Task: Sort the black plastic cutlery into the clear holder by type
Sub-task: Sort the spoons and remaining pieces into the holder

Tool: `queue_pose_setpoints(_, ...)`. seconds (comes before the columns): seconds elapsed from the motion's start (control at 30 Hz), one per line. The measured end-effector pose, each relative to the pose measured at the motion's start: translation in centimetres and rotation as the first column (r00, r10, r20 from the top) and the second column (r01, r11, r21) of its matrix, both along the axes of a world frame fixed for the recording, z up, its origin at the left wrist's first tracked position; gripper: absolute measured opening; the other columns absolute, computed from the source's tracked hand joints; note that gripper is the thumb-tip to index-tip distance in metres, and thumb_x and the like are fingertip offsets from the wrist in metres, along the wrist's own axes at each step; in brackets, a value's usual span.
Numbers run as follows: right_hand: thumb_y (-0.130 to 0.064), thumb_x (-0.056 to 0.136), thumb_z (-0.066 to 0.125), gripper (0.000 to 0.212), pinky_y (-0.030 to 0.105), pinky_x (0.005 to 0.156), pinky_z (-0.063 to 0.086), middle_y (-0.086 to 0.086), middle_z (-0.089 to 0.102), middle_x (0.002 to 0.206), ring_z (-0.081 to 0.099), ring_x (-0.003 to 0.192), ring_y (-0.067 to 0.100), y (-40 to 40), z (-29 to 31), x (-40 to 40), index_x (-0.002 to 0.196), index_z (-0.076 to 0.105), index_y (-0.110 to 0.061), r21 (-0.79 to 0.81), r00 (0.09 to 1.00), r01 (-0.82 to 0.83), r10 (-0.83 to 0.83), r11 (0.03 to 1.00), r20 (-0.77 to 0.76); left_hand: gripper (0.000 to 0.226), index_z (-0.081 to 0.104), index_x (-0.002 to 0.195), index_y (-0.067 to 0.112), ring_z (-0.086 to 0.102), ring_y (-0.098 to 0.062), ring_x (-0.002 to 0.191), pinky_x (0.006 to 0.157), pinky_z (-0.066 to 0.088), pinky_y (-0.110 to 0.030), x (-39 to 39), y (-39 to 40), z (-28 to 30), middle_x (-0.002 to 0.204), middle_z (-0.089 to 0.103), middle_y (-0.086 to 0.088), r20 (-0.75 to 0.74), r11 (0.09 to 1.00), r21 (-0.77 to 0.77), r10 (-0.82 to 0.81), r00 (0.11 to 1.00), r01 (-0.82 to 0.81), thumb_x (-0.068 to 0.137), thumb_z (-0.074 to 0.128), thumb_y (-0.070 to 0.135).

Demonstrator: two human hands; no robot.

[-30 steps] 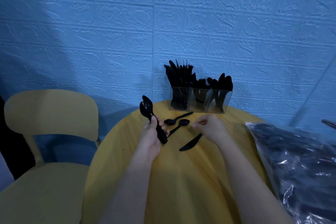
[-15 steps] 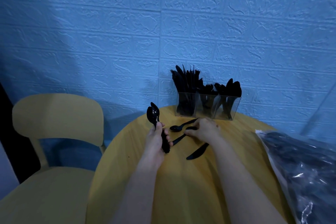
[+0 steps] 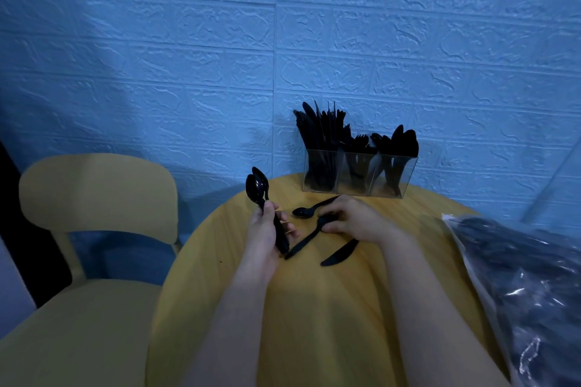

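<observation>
The left hand (image 3: 267,229) is raised a little above the round yellow counter (image 3: 314,308), its fingers curled around the handles of two stacked black spoons (image 3: 258,187), bowls pointing up and away. The right hand (image 3: 355,217) lies low on the counter just beside it, palm down, fingertips pinching the bowl end of a third spoon (image 3: 305,240) whose handle slants back toward the left hand. Another loose spoon (image 3: 309,209) lies just beyond the right hand, and a black knife (image 3: 339,253) lies close under the right wrist. The clear holder (image 3: 358,173), with three compartments crowded with black cutlery, stands well beyond both hands against the blue wall. A clear bag (image 3: 518,276) of more cutlery sits to the right of the right forearm. To do this step well, lift the pinched spoon by its neck and stack it bowl-up with the held pair, so all go into the spoon compartment together.
</observation>
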State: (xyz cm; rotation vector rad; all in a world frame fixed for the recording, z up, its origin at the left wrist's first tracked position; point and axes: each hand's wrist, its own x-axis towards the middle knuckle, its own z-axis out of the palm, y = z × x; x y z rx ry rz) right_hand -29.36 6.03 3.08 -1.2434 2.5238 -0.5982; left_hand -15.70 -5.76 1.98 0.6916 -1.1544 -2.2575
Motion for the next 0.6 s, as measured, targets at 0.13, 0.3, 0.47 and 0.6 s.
queue_pose_setpoints(0.13,-0.034,0.086,0.066,0.027,0.029,0.095,0.037,-0.008,0.055,0.128,0.048,0.120,0.012,0.8,1.1,-0.4,0.113,0.062,-0.033,-0.095,0.996,0.070,-0.064,0.993,0.067,0.020,0.050,0.096,0.013,0.053,-0.016,0.062,0.064,0.054,-0.035,0.1,-0.5,0.1,0.071,0.050,-0.003,0.011,0.999,0.010,0.038,0.999,-0.038,0.103,0.037,0.026)
queue_pose_setpoints(0.3,-0.031,0.082,0.070,0.005,0.015,0.073,0.047,-0.018,0.067,0.076,0.059,0.073,-0.006,1.6,4.7,0.7,0.079,0.069,-0.034,-0.413,0.993,0.065,-0.017,0.908,0.119,0.018,0.050,0.096,0.011,0.060,-0.019,0.063,0.058,0.055,-0.034,0.5,-0.5,0.4,0.073,0.055,-0.005,-0.031,0.992,0.125,-0.030,0.999,0.034,0.102,0.039,0.024)
queue_pose_setpoints(0.47,-0.026,0.085,0.068,0.005,0.011,0.055,0.042,-0.005,0.064,0.066,0.054,0.057,-0.002,0.4,6.3,2.0,0.081,0.070,-0.024,-0.400,0.992,-0.031,0.076,0.916,0.097,0.016,0.052,0.097,0.010,0.067,-0.019,0.062,0.050,0.054,-0.030,0.6,0.0,0.6,0.077,0.070,-0.007,-0.006,0.979,0.035,-0.199,0.980,0.199,0.101,0.042,0.022)
queue_pose_setpoints(0.6,-0.019,0.086,0.068,0.012,0.015,0.057,0.044,0.002,0.062,0.073,0.052,0.055,0.002,-1.5,5.9,2.6,0.094,0.067,-0.010,-0.448,0.995,-0.035,0.075,0.894,0.073,0.018,0.053,0.098,0.011,0.066,-0.018,0.068,0.062,0.049,-0.031,0.6,0.0,0.5,0.084,0.073,-0.007,0.056,0.943,-0.120,-0.306,0.950,0.311,0.101,0.042,0.025)
